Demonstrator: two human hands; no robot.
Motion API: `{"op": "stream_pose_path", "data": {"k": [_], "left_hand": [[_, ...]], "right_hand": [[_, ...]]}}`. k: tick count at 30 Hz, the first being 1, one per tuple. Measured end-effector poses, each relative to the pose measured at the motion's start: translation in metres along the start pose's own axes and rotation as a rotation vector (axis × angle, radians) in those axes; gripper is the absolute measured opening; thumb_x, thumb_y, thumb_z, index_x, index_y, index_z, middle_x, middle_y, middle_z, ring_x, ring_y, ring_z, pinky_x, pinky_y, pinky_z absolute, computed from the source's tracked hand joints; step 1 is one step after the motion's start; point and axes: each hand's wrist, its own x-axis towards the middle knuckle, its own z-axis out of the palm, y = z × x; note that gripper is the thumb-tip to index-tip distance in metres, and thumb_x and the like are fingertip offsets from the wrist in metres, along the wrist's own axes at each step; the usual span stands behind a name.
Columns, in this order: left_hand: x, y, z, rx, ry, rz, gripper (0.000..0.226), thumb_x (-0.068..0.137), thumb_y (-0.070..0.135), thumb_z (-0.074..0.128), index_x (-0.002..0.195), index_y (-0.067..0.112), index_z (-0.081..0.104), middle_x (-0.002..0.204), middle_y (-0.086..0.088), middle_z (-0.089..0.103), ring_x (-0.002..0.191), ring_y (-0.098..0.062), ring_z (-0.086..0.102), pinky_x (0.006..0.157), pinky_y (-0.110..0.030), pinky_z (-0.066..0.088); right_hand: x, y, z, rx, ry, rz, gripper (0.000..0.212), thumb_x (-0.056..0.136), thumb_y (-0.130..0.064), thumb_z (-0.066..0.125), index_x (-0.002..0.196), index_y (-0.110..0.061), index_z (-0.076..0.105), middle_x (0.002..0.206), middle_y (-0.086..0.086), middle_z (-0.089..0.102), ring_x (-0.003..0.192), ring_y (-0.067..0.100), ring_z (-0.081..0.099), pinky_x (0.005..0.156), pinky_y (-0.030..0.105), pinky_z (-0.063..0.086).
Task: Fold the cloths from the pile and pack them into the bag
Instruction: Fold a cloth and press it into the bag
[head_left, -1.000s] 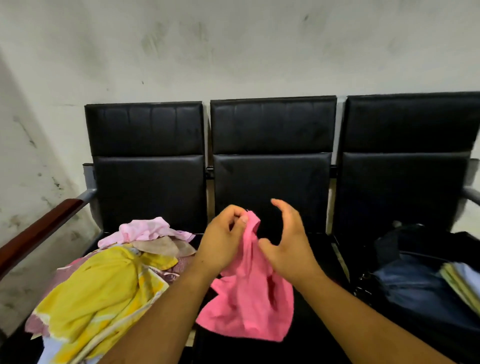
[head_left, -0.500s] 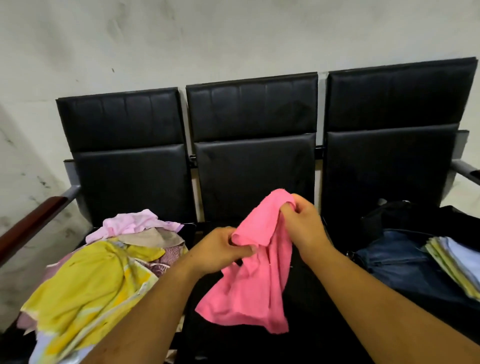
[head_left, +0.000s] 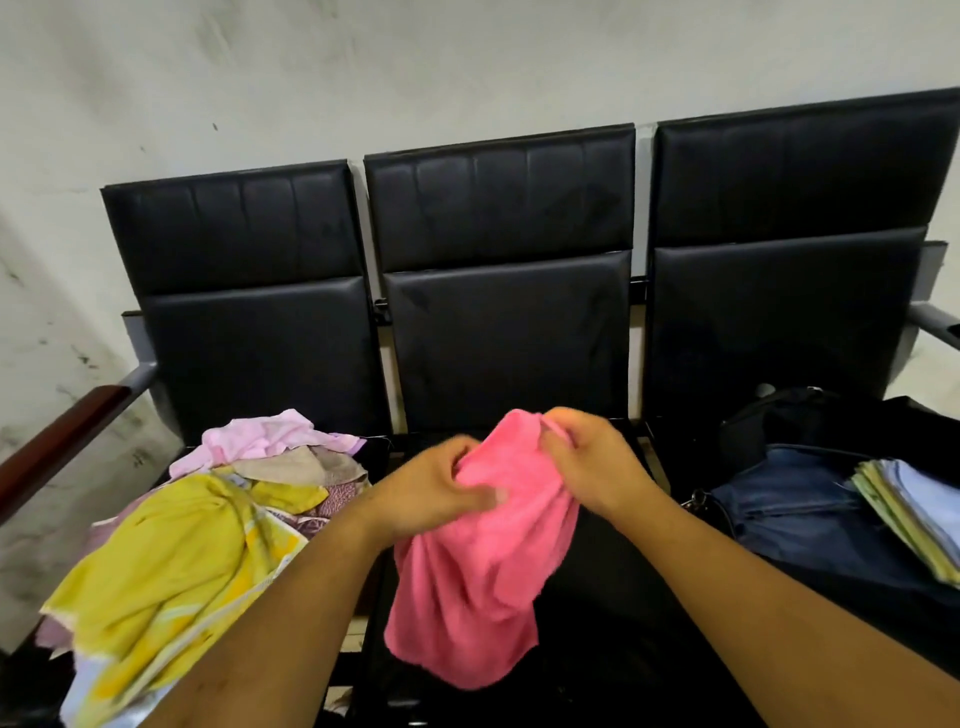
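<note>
— Bag (head_left: 810, 519) on the right seat: what's in it?
— It lies open, dark blue inside, with a stack of folded cloths (head_left: 914, 514) at its right side.
— And around it?
— Black bench seats (head_left: 504, 338). The unfolded pile (head_left: 171, 561) covers the left one, yellow on top. The pink cloth (head_left: 483, 561) hangs over the middle seat, well apart from the bag.
— Hands?
— Left hand (head_left: 431, 493) and right hand (head_left: 597, 462) both grip its bunched top edge, fingers curled round it.
— Any change?
— Half a second ago the right hand held its corner higher; now both sit close together, nearly level.
</note>
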Motion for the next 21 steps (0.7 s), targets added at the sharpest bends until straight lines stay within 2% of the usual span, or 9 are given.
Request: {"op": "stream_pose_path", "data": {"k": [3, 6, 8, 11, 13, 15, 17, 18, 21], "left_hand": [[-0.012, -0.023, -0.01, 0.201, -0.323, -0.29, 0.021, 0.084, 0.023, 0.084, 0.103, 0.017, 0.077, 0.098, 0.004, 0.079, 0.09, -0.013, 0.074, 0.081, -0.026, 0.059], [-0.021, -0.04, -0.016, 0.472, -0.555, -0.499, 0.02, 0.085, 0.032, 0.082, 0.099, 0.019, 0.079, 0.089, 0.009, 0.076, 0.081, -0.011, 0.071, 0.077, -0.022, 0.056], [-0.024, -0.053, -0.02, 0.362, -0.552, -0.621, 0.012, 0.086, 0.026, 0.081, 0.095, 0.017, 0.079, 0.089, 0.002, 0.077, 0.077, -0.013, 0.071, 0.076, -0.024, 0.058], [-0.029, -0.069, -0.027, 0.154, -0.534, -0.668, 0.008, 0.09, 0.015, 0.077, 0.082, 0.017, 0.077, 0.091, -0.007, 0.077, 0.074, -0.015, 0.073, 0.071, -0.027, 0.058], [-0.029, -0.076, -0.029, 0.01, -0.427, -0.621, 0.006, 0.094, 0.016, 0.074, 0.097, 0.011, 0.074, 0.101, -0.012, 0.077, 0.083, -0.019, 0.075, 0.074, -0.028, 0.058], [-0.026, -0.087, -0.032, -0.192, -0.365, -0.587, 0.028, 0.094, 0.017, 0.074, 0.117, 0.001, 0.07, 0.118, -0.019, 0.074, 0.106, -0.03, 0.072, 0.09, -0.038, 0.058], [-0.025, -0.095, -0.032, -0.16, -0.428, -0.55, 0.04, 0.091, 0.018, 0.077, 0.125, 0.0, 0.066, 0.124, -0.02, 0.071, 0.116, -0.034, 0.067, 0.101, -0.044, 0.055], [-0.024, -0.095, -0.033, -0.077, -0.429, -0.518, 0.035, 0.091, 0.018, 0.077, 0.12, 0.002, 0.067, 0.118, -0.016, 0.074, 0.111, -0.031, 0.069, 0.1, -0.042, 0.055], [-0.007, -0.069, -0.048, 0.039, -0.071, -0.27, 0.01, 0.093, 0.017, 0.074, 0.091, 0.012, 0.066, 0.08, -0.006, 0.071, 0.079, -0.026, 0.065, 0.07, -0.036, 0.055]], "right_hand": [[-0.002, 0.012, -0.012, -0.01, 0.108, 0.166, 0.033, 0.106, -0.034, 0.045, 0.09, -0.013, 0.065, 0.086, 0.002, 0.068, 0.084, 0.021, 0.065, 0.076, 0.04, 0.051], [-0.007, 0.024, -0.027, 0.095, -0.116, 0.334, 0.034, 0.107, -0.036, 0.049, 0.097, -0.014, 0.072, 0.095, 0.009, 0.074, 0.091, 0.025, 0.07, 0.084, 0.041, 0.056], [-0.014, 0.03, -0.039, 0.189, -0.435, 0.517, 0.036, 0.097, -0.043, 0.066, 0.105, -0.01, 0.077, 0.095, 0.011, 0.077, 0.091, 0.03, 0.074, 0.084, 0.043, 0.06], [-0.023, 0.033, -0.05, 0.025, -0.849, 0.69, 0.059, 0.077, -0.056, 0.082, 0.113, -0.01, 0.075, 0.07, 0.003, 0.061, 0.053, 0.014, 0.055, 0.045, 0.022, 0.042], [-0.027, 0.031, -0.052, -0.053, -0.965, 0.754, 0.042, 0.081, -0.047, 0.083, 0.107, -0.015, 0.075, 0.069, 0.0, 0.061, 0.052, 0.01, 0.048, 0.042, 0.02, 0.037], [-0.027, 0.03, -0.051, -0.119, -1.023, 0.832, 0.03, 0.088, -0.036, 0.079, 0.108, -0.015, 0.074, 0.091, 0.004, 0.066, 0.067, 0.015, 0.059, 0.047, 0.025, 0.051], [-0.027, 0.03, -0.048, -0.139, -1.006, 0.935, 0.027, 0.096, -0.027, 0.071, 0.118, -0.01, 0.07, 0.112, 0.009, 0.06, 0.082, 0.024, 0.064, 0.056, 0.038, 0.062], [-0.025, 0.031, -0.046, -0.138, -0.96, 0.962, 0.027, 0.1, -0.024, 0.065, 0.122, -0.007, 0.066, 0.107, 0.012, 0.061, 0.079, 0.025, 0.065, 0.06, 0.045, 0.064], [0.001, 0.022, -0.04, 0.091, -0.531, 0.821, 0.024, 0.108, -0.014, 0.046, 0.117, 0.002, 0.061, 0.087, 0.018, 0.072, 0.066, 0.027, 0.072, 0.079, 0.059, 0.06]]}}
